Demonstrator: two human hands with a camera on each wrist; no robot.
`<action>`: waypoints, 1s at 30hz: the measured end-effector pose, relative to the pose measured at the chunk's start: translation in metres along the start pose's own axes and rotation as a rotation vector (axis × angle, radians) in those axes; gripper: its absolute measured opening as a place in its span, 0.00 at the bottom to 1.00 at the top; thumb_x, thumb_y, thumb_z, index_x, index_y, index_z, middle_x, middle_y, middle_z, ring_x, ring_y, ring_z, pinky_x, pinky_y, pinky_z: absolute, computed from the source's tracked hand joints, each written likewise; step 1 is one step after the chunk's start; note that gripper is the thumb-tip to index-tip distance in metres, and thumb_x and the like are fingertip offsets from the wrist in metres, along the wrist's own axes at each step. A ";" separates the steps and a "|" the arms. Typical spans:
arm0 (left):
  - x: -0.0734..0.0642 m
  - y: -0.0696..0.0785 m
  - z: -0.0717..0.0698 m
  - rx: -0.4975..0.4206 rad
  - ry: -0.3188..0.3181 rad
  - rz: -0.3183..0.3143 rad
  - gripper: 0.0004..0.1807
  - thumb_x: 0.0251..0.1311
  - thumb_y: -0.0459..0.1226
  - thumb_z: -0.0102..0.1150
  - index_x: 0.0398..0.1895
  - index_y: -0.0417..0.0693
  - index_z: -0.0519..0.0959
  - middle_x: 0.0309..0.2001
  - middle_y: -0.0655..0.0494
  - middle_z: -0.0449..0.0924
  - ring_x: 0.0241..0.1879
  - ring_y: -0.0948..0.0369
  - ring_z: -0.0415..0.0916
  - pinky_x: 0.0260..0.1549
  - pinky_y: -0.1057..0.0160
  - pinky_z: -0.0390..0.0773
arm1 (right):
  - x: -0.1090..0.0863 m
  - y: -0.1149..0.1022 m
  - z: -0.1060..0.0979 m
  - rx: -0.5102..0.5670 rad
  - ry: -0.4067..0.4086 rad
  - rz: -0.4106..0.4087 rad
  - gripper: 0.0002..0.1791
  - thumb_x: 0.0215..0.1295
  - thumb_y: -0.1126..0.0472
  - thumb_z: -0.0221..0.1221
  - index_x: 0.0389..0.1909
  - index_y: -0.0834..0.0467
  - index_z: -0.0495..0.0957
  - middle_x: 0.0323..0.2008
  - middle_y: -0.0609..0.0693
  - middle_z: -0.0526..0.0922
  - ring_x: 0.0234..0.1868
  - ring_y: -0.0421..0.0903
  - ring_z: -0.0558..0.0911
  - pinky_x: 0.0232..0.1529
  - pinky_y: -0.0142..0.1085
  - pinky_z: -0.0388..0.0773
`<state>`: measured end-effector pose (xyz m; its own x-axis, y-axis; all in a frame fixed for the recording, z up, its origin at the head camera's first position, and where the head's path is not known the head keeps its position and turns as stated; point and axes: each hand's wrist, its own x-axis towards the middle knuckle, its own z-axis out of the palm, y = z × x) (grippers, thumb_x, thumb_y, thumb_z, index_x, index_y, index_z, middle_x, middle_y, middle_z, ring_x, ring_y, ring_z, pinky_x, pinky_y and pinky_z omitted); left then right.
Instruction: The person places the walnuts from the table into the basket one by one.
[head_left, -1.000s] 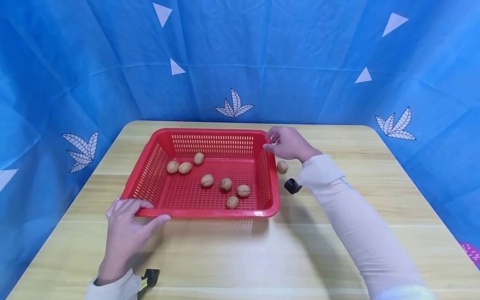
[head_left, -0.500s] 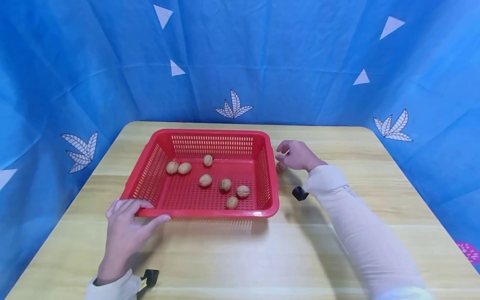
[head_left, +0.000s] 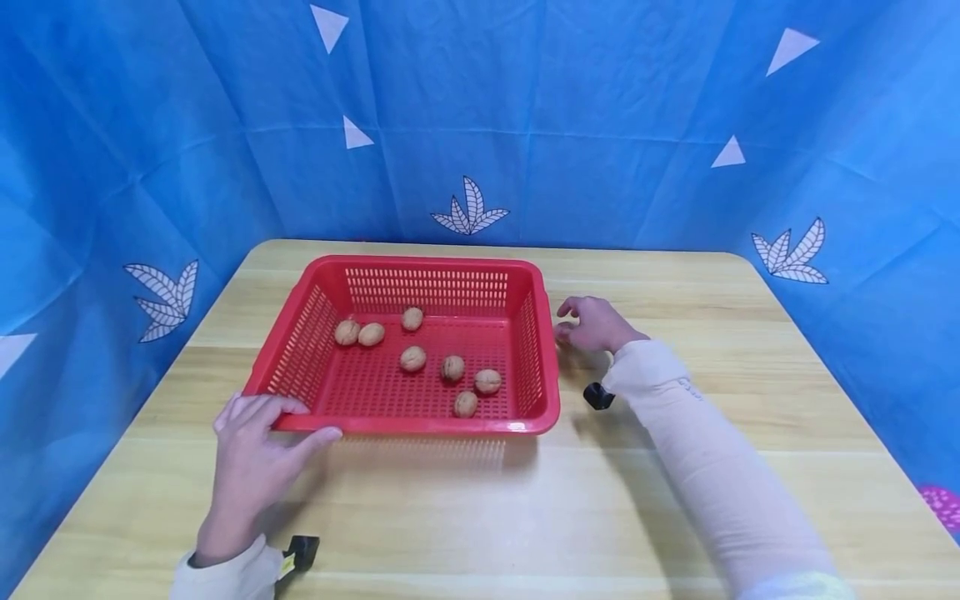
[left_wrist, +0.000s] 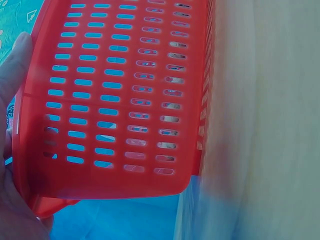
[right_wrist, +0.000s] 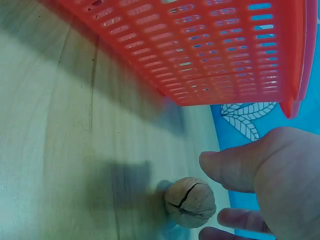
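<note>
A red slotted plastic basket stands on the table with several walnuts inside, one of them a walnut near its middle. My left hand grips the basket's near left corner, fingers over the rim and thumb along the front edge. Just outside the right wall, my right hand hovers low over the table, thumb and fingers spread apart. In the right wrist view a cracked walnut lies on the wood by those fingertips, with a gap below the thumb. The head view hides this walnut behind the hand.
The light wooden table extends around the basket. A blue patterned cloth hangs behind and at both sides. Small black devices are worn at the left wrist and right wrist.
My right hand has moved from the basket's right rim down to the walnut outside. One walnut in the back of the basket has rolled slightly right. The left hand stays put.
</note>
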<state>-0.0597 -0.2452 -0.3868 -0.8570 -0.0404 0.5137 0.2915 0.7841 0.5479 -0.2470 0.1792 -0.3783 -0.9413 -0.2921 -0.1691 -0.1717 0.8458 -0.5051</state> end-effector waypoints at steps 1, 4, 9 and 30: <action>0.000 0.000 0.000 0.002 -0.001 -0.001 0.27 0.35 0.48 0.81 0.32 0.39 0.79 0.34 0.42 0.81 0.45 0.45 0.69 0.57 0.35 0.51 | 0.000 0.000 0.001 -0.001 -0.002 -0.001 0.19 0.64 0.60 0.61 0.53 0.64 0.75 0.53 0.66 0.75 0.55 0.61 0.74 0.55 0.52 0.71; -0.001 0.000 -0.001 0.008 -0.003 -0.006 0.27 0.36 0.48 0.81 0.32 0.39 0.79 0.34 0.42 0.81 0.45 0.45 0.69 0.58 0.35 0.51 | -0.001 0.002 0.003 -0.025 -0.004 -0.017 0.18 0.64 0.60 0.60 0.52 0.64 0.75 0.50 0.65 0.77 0.53 0.60 0.75 0.53 0.52 0.73; -0.001 0.000 0.000 0.007 0.009 0.001 0.27 0.36 0.49 0.81 0.32 0.40 0.79 0.34 0.42 0.81 0.45 0.45 0.69 0.57 0.35 0.51 | -0.001 0.007 0.007 -0.057 0.024 -0.043 0.15 0.64 0.60 0.58 0.49 0.63 0.75 0.44 0.60 0.80 0.47 0.56 0.78 0.50 0.49 0.74; 0.000 -0.001 0.002 0.006 0.008 0.011 0.28 0.36 0.50 0.80 0.32 0.39 0.79 0.34 0.42 0.81 0.44 0.45 0.69 0.56 0.35 0.52 | -0.004 0.006 -0.004 0.003 0.099 -0.035 0.19 0.60 0.62 0.58 0.52 0.67 0.74 0.30 0.55 0.78 0.33 0.51 0.76 0.39 0.43 0.75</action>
<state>-0.0611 -0.2446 -0.3890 -0.8501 -0.0367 0.5254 0.2985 0.7884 0.5380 -0.2451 0.1872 -0.3777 -0.9588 -0.2758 -0.0674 -0.2041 0.8347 -0.5115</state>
